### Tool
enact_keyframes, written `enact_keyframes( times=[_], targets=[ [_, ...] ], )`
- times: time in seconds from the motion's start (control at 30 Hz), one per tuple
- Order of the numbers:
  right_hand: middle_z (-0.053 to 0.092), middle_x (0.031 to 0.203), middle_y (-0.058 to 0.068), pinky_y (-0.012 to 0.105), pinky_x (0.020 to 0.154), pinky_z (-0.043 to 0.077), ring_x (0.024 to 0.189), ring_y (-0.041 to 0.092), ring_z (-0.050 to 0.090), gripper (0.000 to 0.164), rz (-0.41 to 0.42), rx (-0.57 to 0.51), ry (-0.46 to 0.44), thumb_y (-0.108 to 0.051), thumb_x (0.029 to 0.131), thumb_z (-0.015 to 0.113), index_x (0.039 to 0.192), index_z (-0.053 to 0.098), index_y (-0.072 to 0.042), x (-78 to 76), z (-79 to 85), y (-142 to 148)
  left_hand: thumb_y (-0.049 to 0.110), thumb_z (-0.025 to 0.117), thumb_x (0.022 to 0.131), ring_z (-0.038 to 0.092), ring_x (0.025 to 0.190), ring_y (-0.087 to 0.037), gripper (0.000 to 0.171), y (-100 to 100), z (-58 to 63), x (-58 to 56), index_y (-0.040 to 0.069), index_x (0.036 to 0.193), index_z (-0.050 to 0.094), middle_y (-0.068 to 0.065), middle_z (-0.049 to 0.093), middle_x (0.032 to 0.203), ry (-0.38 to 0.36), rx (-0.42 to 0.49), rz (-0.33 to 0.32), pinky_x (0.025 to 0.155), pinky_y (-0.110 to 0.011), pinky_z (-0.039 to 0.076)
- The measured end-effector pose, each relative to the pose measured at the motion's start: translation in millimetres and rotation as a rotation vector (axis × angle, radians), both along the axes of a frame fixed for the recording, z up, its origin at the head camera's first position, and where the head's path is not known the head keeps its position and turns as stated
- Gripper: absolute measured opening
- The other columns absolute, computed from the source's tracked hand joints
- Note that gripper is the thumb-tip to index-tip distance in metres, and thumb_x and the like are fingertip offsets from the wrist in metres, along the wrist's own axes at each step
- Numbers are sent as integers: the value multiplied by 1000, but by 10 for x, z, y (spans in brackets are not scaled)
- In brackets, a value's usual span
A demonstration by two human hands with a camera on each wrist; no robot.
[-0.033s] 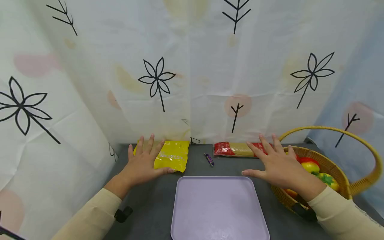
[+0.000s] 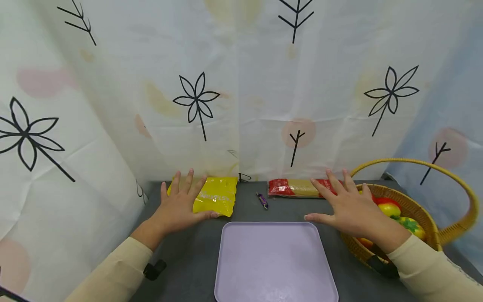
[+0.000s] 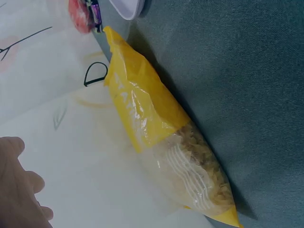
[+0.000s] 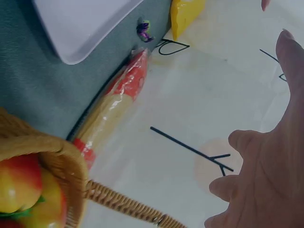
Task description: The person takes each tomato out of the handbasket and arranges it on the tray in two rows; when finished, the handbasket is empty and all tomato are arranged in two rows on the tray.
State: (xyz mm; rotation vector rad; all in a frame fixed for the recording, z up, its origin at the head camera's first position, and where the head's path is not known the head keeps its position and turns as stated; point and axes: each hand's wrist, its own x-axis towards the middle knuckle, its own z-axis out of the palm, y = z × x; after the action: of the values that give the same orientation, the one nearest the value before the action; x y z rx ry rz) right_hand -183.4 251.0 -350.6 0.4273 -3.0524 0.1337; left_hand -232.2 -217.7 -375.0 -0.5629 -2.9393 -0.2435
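My left hand point(image 2: 176, 212) is held with its fingers spread, overlapping a yellow bag point(image 2: 216, 197) in the head view. In the left wrist view, the clear part of that bag shows short pasta pieces point(image 3: 204, 168), and the fingers point(image 3: 16, 190) are apart from it. My right hand point(image 2: 354, 212), also with spread fingers and nothing in its grip, overlaps the right end of a red-ended pack of long noodles point(image 2: 302, 188). A small purple-wrapped candy point(image 2: 262, 201) lies between the two packs. In front of it is a pale purple tray point(image 2: 277, 260).
At the right stands a wicker basket point(image 2: 426, 209) with a tall arched handle point(image 2: 453, 178), holding several red and yellow fruits point(image 4: 21, 185). A patterned white cloth point(image 2: 256, 105) hangs behind the dark grey table point(image 2: 181, 272).
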Motion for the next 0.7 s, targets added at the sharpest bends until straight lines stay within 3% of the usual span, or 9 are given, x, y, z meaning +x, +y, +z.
enact_keyframes(
  times=[0.2, 0.43, 0.7],
  targets=[
    [13, 176, 30, 94, 105, 13, 155, 65, 1, 114, -14, 14, -15, -93, 88, 50, 175, 27, -24, 38, -15, 142, 93, 55, 87, -4, 161, -54, 117, 69, -18, -35, 25, 176, 23, -20, 5, 180, 9, -20, -20, 116, -85, -2],
    [10, 178, 27, 92, 107, 16, 155, 66, 2, 109, 8, 18, 3, -87, 93, 55, 176, 22, -25, 75, 89, 262, 93, 53, 87, 0, 160, -55, 117, 170, -4, -56, 23, 176, 23, -20, 7, 180, 28, -40, -28, 116, -85, -1],
    [7, 179, 23, 90, 109, 18, 155, 66, 7, 107, 9, -19, -26, -82, 95, 58, 176, 21, -22, 170, 77, 481, 90, 60, 87, 2, 161, -54, 116, 242, -38, -62, 21, 175, 27, -21, 11, 179, 44, 4, -30, 117, -84, 1]
  ],
)
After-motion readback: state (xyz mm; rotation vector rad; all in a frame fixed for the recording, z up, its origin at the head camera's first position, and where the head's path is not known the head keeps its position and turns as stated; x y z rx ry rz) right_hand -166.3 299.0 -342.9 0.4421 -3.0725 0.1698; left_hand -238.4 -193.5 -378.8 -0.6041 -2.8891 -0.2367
